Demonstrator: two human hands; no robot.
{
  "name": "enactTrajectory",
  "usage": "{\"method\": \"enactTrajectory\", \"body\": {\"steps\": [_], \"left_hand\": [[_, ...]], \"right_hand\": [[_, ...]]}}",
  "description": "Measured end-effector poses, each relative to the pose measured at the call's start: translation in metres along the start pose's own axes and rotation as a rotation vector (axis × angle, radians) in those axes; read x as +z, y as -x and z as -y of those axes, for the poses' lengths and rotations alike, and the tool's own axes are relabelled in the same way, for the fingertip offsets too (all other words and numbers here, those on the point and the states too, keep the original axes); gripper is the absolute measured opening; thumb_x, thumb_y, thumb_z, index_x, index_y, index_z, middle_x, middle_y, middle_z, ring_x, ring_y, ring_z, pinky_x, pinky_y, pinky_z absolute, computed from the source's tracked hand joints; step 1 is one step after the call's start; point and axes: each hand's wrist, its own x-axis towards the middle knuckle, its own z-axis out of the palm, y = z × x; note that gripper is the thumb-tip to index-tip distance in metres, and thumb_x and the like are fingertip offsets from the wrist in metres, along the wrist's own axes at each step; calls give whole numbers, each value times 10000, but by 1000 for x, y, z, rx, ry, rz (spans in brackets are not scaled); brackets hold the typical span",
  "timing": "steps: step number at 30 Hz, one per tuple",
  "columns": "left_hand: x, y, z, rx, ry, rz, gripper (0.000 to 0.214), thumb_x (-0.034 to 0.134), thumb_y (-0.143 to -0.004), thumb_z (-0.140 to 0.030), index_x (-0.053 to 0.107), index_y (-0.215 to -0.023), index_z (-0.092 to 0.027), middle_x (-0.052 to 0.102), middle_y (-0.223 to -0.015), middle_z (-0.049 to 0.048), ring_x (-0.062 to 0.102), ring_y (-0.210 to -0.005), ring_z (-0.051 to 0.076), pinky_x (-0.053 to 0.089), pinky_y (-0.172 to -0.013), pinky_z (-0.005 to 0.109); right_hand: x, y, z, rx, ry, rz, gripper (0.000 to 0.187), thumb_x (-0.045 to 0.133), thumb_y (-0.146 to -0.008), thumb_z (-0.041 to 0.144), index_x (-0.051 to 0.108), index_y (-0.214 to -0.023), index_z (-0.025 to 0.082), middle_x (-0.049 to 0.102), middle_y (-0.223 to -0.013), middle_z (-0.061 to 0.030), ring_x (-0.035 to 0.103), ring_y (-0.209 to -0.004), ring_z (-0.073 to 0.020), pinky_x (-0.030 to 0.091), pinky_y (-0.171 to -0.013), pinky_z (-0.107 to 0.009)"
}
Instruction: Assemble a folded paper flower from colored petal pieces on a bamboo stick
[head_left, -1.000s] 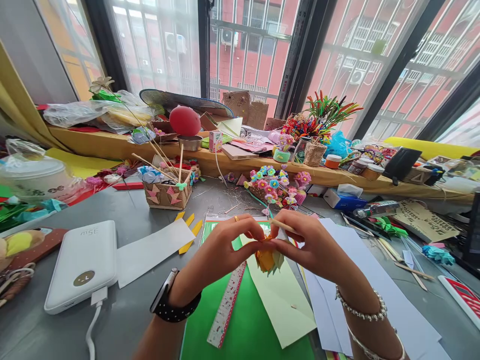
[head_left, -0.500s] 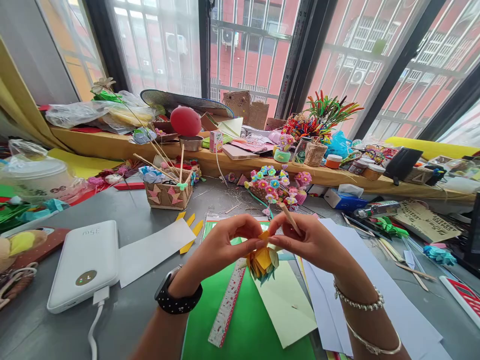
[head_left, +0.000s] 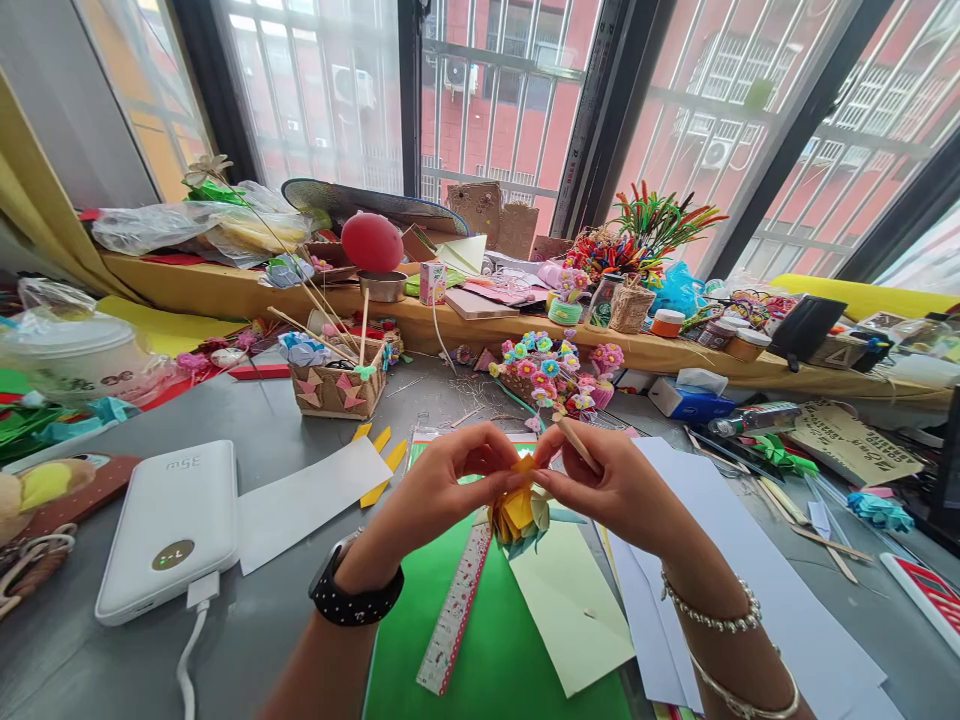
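Both hands meet over the desk around a yellow and green folded-paper flower (head_left: pixel 516 515). My left hand (head_left: pixel 465 470) is closed, thumb and fingers pinching a yellow paper petal at the flower's top. My right hand (head_left: pixel 600 475) pinches the same flower from the other side, and a thin wooden stick (head_left: pixel 576 443) is tucked between its fingers. Under the flower lie a green sheet (head_left: pixel 405 640), a patterned ruler (head_left: pixel 454 610) and a pale green piece of paper (head_left: pixel 574 610). Several yellow paper strips (head_left: pixel 384 475) rest left of my left hand.
A white power bank (head_left: pixel 169 530) with a cable lies at left beside a white paper strip (head_left: pixel 307 505). White sheets (head_left: pixel 720 580) spread at right. Behind stand a cardboard box (head_left: pixel 341 390) with sticks and a bunch of small flowers (head_left: pixel 547 370). A crowded sill (head_left: pixel 480 325) runs along the windows.
Both hands have shifted slightly, my right hand a little left along with the stick. The flower has moved a bit left and up, still held between the fingers.
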Motion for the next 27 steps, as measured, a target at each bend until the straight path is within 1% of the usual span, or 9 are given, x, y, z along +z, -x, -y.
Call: {"method": "enactTrajectory", "body": {"steps": [4, 8, 14, 18, 20, 23, 27], "left_hand": [[0, 0, 0, 12, -49, -28, 142, 601, -742, -277, 543, -733, -148, 560, -702, 7, 577, -654, 116, 505, -577, 229], [-1, -1, 1, 45, -99, -72, 157, 615, -726, -289, 559, -707, -143, 574, -702, 16, 582, -648, 122, 518, -583, 238], [0, -1, 0, 122, -189, -160, 119, 623, -714, -225, 566, -651, -141, 552, -653, 0, 569, -606, 112, 516, -569, 233], [1, 0, -2, 176, -295, -209, 82, 594, -726, -187, 579, -657, -145, 555, -666, 8, 576, -622, 121, 517, -579, 246], [1, 1, -2, 215, -360, -239, 75, 584, -730, -165, 581, -657, -149, 558, -657, 7, 575, -623, 124, 509, -580, 248], [2, 1, -3, 287, -472, -281, 82, 584, -729, -125, 586, -652, -154, 577, -643, 5, 565, -614, 119, 478, -573, 236], [3, 1, -2, 396, -552, -354, 102, 581, -726, -80, 594, -661, -158, 598, -661, 2, 572, -625, 106, 453, -576, 209]], "right_hand": [[3, -1, 3, -24, 66, -44, 42, 557, -744, 192, 531, -723, 166, 319, -527, 81, 254, -450, -54, 183, -403, -188], [5, -1, 3, -74, 91, -79, 31, 538, -758, 182, 527, -733, 169, 417, -569, 61, 300, -453, -53, 217, -396, -181], [7, 0, 0, -157, 165, -155, 55, 549, -744, 145, 513, -718, 177, 520, -645, 28, 425, -526, -75, 300, -437, -180], [10, -1, -5, -265, 203, -190, 99, 531, -726, 82, 517, -729, 180, 566, -713, -1, 505, -615, -103, 374, -508, -199], [11, -1, -8, -340, 227, -222, 97, 531, -741, 88, 509, -728, 181, 575, -732, -12, 527, -640, -113, 404, -538, -214], [13, -2, -11, -437, 285, -274, 103, 527, -767, 94, 499, -719, 180, 584, -738, -24, 544, -652, -116, 421, -543, -216], [15, -3, -13, -498, 364, -352, 95, 530, -783, 104, 508, -734, 183, 605, -758, -29, 557, -661, -111, 428, -545, -207]]}}
